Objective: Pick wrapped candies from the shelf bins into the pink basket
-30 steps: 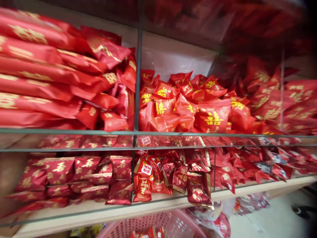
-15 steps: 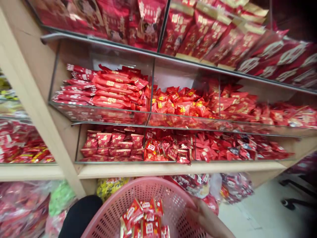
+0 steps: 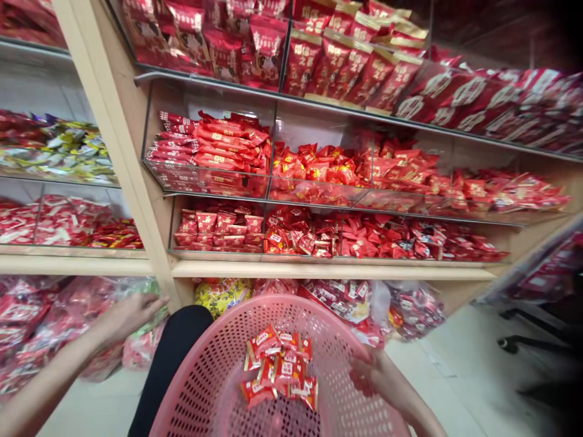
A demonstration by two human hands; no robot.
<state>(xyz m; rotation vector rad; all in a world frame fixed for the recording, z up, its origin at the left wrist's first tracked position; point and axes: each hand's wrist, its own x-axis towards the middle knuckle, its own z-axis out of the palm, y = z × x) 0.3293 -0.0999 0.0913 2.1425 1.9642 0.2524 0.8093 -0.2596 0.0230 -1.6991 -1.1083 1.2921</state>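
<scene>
A pink perforated plastic basket (image 3: 214, 358) leans close to my body, with several small red-and-gold wrapped sweets (image 3: 285, 367) heaped inside. My right hand (image 3: 380, 376) grips the basket's right side, its fingers hooked over the rim and slightly blurred. On the other side, my left hand (image 3: 132, 312) hangs in the air with fingers stretched out and nothing in it. It is left of my dark-clad knee (image 3: 182, 340), in front of bagged goods near the floor.
Wooden shelving (image 3: 319, 269) ahead has clear-fronted bins of red packets (image 3: 232, 145) on several levels. Below the lowest shelf lie a yellow bag (image 3: 223, 294) and clear bags of sweets (image 3: 416, 309). A wheeled chair base (image 3: 510, 345) stands on the pale floor at right.
My left hand has come into view from the left. The view has shifted, showing more of the left shelves and more of the basket's inside. My right hand stays on the basket.
</scene>
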